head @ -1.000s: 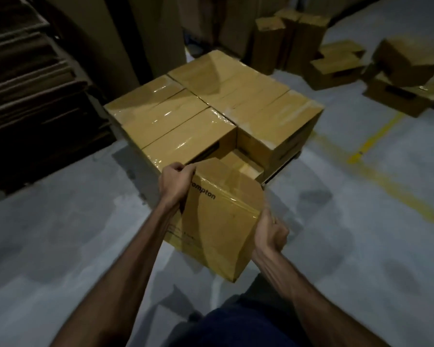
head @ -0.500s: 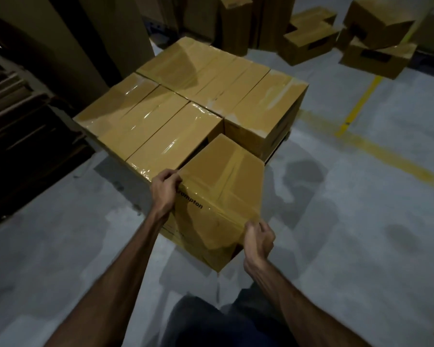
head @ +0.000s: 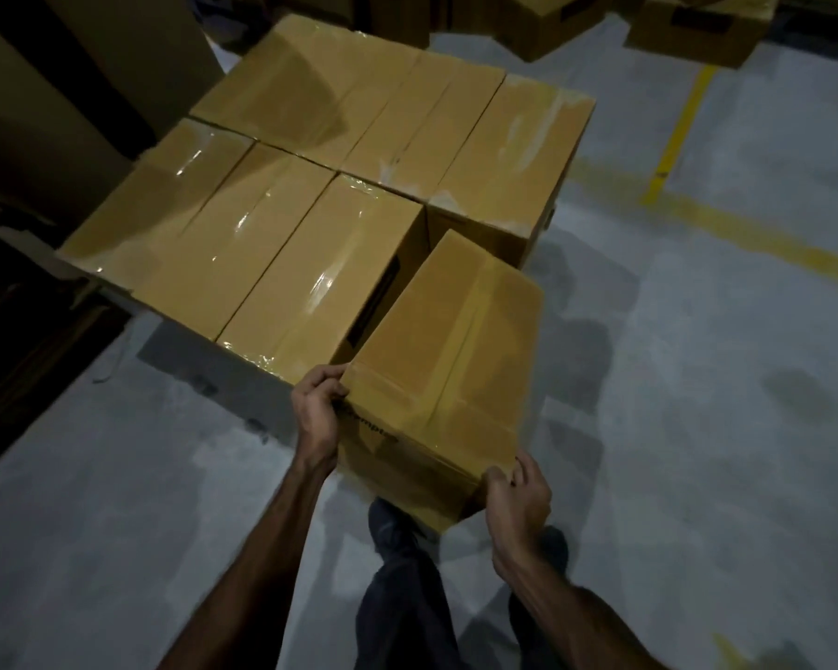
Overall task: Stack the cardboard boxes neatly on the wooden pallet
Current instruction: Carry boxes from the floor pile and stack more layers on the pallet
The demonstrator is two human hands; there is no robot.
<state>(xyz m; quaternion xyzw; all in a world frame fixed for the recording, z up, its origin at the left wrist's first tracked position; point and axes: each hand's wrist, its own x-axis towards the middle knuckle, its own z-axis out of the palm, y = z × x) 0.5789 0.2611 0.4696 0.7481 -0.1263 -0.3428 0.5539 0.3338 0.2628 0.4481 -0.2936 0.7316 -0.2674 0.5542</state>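
Note:
I hold a taped cardboard box (head: 448, 360) in both hands, tilted, its far end reaching into the gap at the near right corner of the stack. My left hand (head: 318, 413) grips its near left corner. My right hand (head: 518, 495) grips its near right bottom corner. Several taped boxes (head: 281, 244) stand packed side by side in one layer, filling the rest of the stack. The wooden pallet beneath them is almost wholly hidden.
Loose cardboard boxes (head: 697, 21) lie on the floor at the far right. Dark stacked flat cardboard (head: 15, 302) runs along the left. A yellow floor line (head: 673, 137) crosses the grey concrete at right. My feet (head: 393, 524) stand just under the held box.
I have stepped closer to the stack. The held box has moved forward and levelled out, its far end now entering the corner gap. Both hands keep their grip.

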